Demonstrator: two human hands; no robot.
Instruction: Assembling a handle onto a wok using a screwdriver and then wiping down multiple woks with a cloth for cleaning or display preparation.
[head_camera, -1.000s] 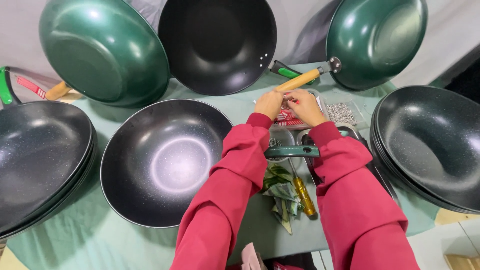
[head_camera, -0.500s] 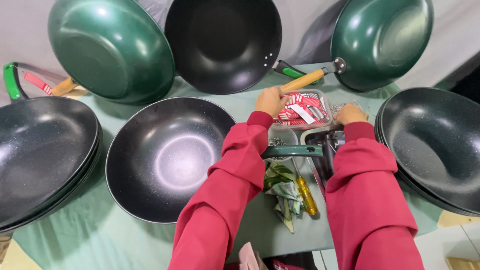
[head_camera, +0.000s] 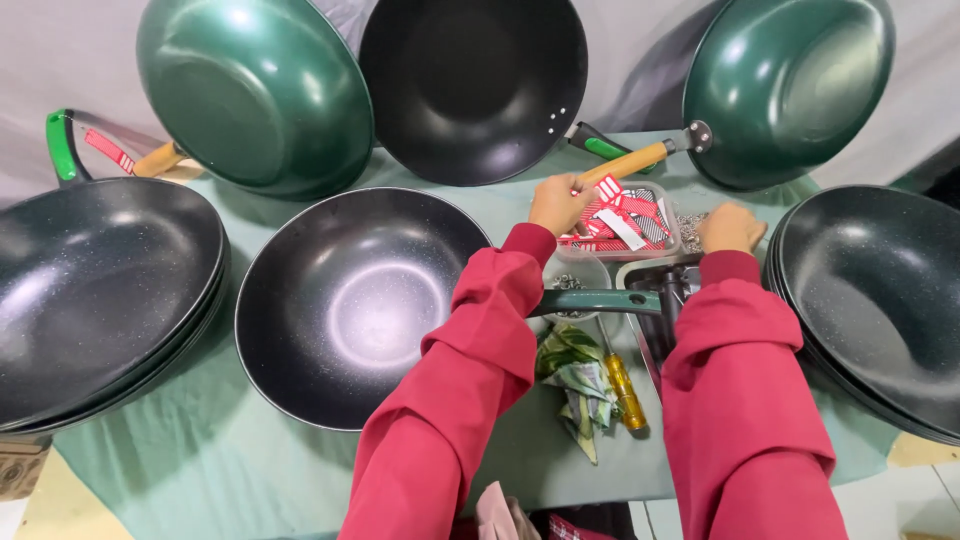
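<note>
My left hand (head_camera: 558, 203) is at the left edge of a clear plastic tub (head_camera: 668, 243) full of red and white tags, its fingers pinched on one tag (head_camera: 607, 189). Apart from it, my right hand (head_camera: 730, 228) lies knuckles up just right of the tub, on a pile of small metal parts (head_camera: 689, 222); its fingers are curled under and hidden. Between my red sleeves lie a loose dark green pan handle (head_camera: 600, 301) and a small bowl of screws (head_camera: 573, 278).
A black wok (head_camera: 350, 305) sits in the centre, with stacked black woks at the left (head_camera: 90, 290) and right (head_camera: 880, 300). Two green woks (head_camera: 260, 90) (head_camera: 790, 85) and a black one (head_camera: 470, 85) lean at the back. A yellow screwdriver (head_camera: 625, 390) lies beside a crumpled green cloth (head_camera: 575, 385).
My hands were together over the tub; the right hand has moved right to the metal parts, while the left stays at the tags. The view has shifted slightly.
</note>
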